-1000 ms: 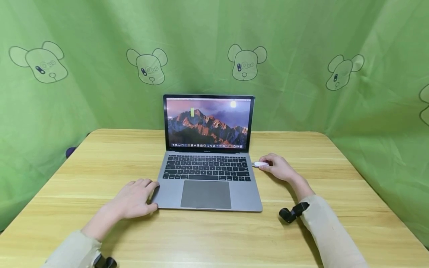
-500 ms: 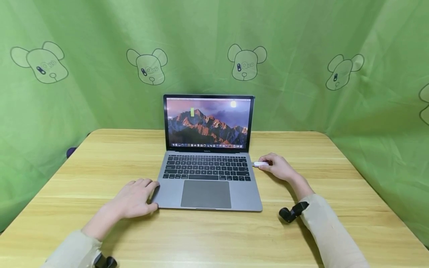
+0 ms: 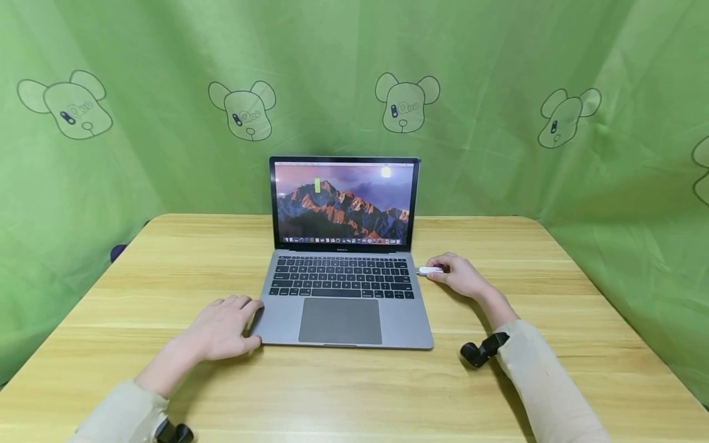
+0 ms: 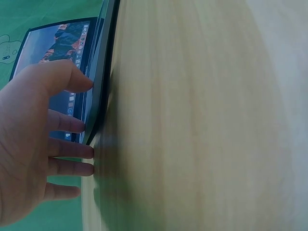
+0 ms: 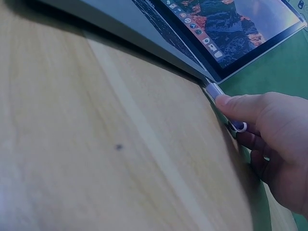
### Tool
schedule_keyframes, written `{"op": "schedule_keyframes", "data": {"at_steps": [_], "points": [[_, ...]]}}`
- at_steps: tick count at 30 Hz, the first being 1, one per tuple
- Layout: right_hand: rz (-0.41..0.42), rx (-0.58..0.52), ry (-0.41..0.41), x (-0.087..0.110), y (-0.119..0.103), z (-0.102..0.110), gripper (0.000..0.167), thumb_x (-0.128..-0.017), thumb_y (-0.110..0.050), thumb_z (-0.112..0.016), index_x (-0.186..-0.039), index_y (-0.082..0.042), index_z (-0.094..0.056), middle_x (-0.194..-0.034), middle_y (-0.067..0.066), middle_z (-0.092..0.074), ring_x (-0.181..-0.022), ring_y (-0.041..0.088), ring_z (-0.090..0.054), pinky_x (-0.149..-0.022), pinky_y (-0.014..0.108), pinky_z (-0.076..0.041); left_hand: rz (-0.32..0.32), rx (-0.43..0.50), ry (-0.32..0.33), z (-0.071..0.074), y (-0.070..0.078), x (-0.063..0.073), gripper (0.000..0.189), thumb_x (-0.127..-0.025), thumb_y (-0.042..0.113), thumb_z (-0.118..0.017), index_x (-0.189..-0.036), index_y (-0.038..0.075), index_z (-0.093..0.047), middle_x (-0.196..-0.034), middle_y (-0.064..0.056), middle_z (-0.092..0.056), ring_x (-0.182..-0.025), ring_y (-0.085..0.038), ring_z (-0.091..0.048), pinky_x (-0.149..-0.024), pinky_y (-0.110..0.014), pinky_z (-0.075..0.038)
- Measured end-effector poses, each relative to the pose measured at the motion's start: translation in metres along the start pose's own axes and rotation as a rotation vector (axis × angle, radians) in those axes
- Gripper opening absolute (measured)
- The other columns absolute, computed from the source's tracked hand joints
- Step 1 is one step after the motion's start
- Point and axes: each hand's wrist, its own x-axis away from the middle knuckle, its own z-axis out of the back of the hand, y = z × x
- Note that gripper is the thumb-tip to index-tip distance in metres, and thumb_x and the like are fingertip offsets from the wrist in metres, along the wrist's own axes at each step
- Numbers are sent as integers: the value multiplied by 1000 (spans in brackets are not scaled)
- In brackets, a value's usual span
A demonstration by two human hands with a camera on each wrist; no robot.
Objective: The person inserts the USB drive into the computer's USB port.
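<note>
A grey laptop (image 3: 340, 320) stands unfolded on the table, its screen lit with a mountain picture. My left hand (image 3: 224, 329) touches its front left corner: the thumb lies at the front edge and the fingers, fairly straight, reach along the left side. In the left wrist view the laptop's edge (image 4: 100, 72) lies against the thumb tip. At the laptop's right side, my right hand (image 3: 460, 275) pinches a pale USB flash drive (image 3: 429, 271) between thumb and fingers. Its metal end meets the laptop's side edge; how deep it sits I cannot tell. A small ring (image 5: 244, 127) shows at the drive's other end.
The wooden table (image 3: 354, 394) extends on all sides of the laptop. Behind it and at both sides hangs a green curtain (image 3: 332, 49) with printed bear heads. A dark round object (image 3: 117, 252) shows past the table's left edge.
</note>
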Motion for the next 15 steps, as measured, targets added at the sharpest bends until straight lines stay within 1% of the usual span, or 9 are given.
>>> {"op": "schedule_keyframes", "data": {"at_steps": [9, 12, 15], "points": [[4, -22, -6, -1, 0, -1, 12, -87, -12, -63, -96, -3, -65, -87, 8, -54, -83, 24, -45, -73, 35, -38, 1, -1, -2, -1, -1, 0, 68, -77, 42, -61, -127, -2, -51, -121, -18, -55, -110, -34, -51, -94, -50, -40], [-7, -30, -9, -1, 0, -1, 13, -88, -11, -63, -97, -3, -65, -87, 8, -54, -82, 24, -45, -72, 34, -37, 0, -1, -1, -1, -1, 0, 68, -77, 43, -61, -127, -2, -50, -120, -18, -55, -110, -34, -51, -94, -50, -40], [-1, -30, -10, -2, 2, 0, 14, -88, -13, -63, -97, -3, -65, -87, 8, -54, -82, 23, -45, -72, 34, -37, 1, 1, 2, -1, -1, -1, 68, -77, 42, -61, -127, -2, -50, -121, -18, -55, -110, -34, -50, -94, -50, -40]]}}
